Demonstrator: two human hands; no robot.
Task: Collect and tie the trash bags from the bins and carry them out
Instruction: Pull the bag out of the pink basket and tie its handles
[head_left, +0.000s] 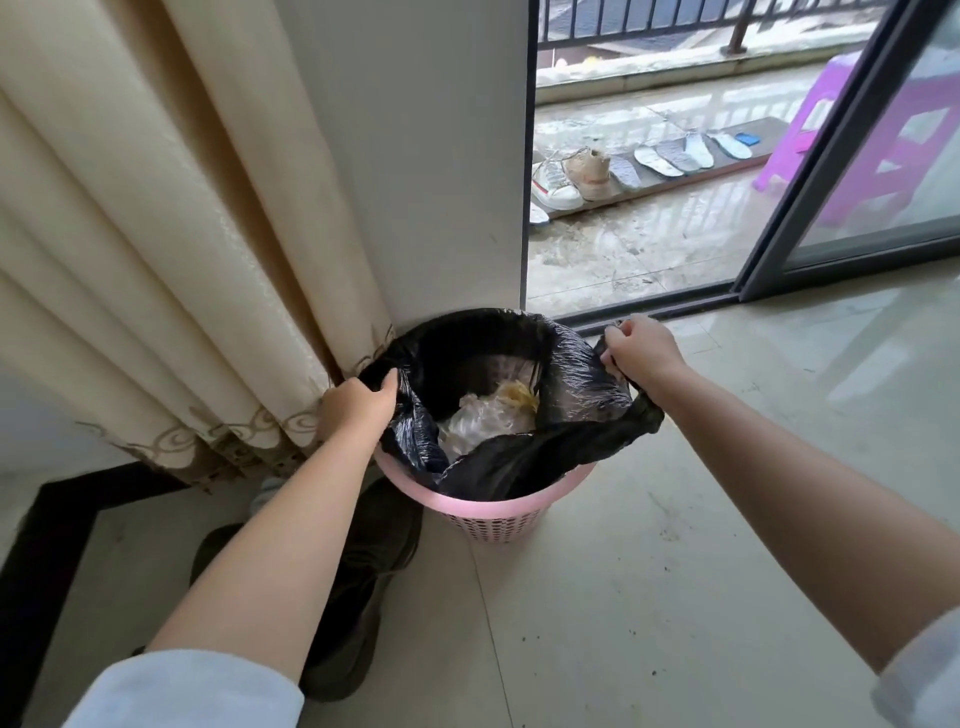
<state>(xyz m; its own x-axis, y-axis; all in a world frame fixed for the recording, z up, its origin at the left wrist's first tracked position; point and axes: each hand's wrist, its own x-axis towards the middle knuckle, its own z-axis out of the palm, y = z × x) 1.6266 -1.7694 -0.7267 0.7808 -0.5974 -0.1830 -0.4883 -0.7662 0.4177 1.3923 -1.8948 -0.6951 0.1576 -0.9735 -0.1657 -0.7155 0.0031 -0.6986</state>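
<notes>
The black bag (519, 457) sits in the pink bin (493, 512), its near edge already off the rim, white and yellow rubbish (488, 421) inside. The left hand (356, 408) grips the bag's edge left of the bin; the right hand (641, 353) clutches a gathered edge right of it. Beyond the bin stand a wall (415, 156) and curtain (156, 234). This looks like the collecting step: next, free the far edge, draw both edges together, and knot.

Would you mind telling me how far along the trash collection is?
Early. Done: the bag's edges are peeled off the pink bin's rim. In hand: left hand and right hand each grip a side. Left: lifting it out, tying, carrying out.
</notes>
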